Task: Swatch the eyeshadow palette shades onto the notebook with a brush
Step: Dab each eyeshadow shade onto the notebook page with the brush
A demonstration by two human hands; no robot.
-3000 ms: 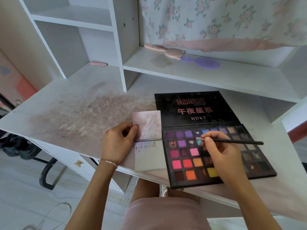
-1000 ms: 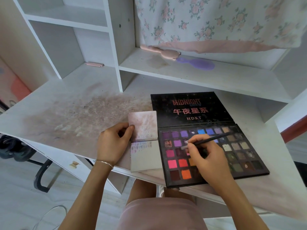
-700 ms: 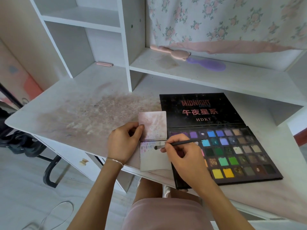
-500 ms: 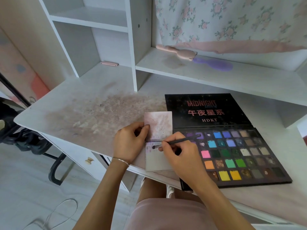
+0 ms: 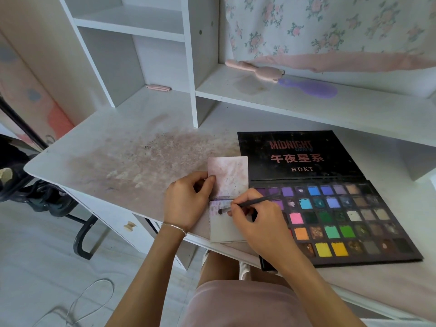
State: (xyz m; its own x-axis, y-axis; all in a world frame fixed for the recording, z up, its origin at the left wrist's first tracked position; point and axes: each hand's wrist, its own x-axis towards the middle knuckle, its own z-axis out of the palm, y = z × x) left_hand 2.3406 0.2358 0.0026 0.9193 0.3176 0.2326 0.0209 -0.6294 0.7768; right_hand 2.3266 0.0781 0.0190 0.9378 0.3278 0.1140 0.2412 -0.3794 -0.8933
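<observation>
A small open notebook (image 5: 227,228) lies at the desk's front edge, its upper page smudged pink and its lower page streaked purple near the top. My left hand (image 5: 186,204) holds its left edge, thumb on the upper page. My right hand (image 5: 256,223) pinches a thin black brush (image 5: 250,203), whose tip touches the lower page's top left. A large black eyeshadow palette (image 5: 330,215) lies open just right of the notebook, with many coloured pans; my right hand covers its left columns.
The white desk (image 5: 122,156) is stained with powder left of the notebook. A shelf behind holds a pink hairbrush (image 5: 257,70) and a purple hairbrush (image 5: 311,88). A pink clip (image 5: 157,88) lies at the back. A dark chair (image 5: 47,197) stands at the left.
My right hand carried the brush from the palette's pans leftward to the notebook's lower page. My left hand has kept its hold on the notebook. The camera view shifted left.
</observation>
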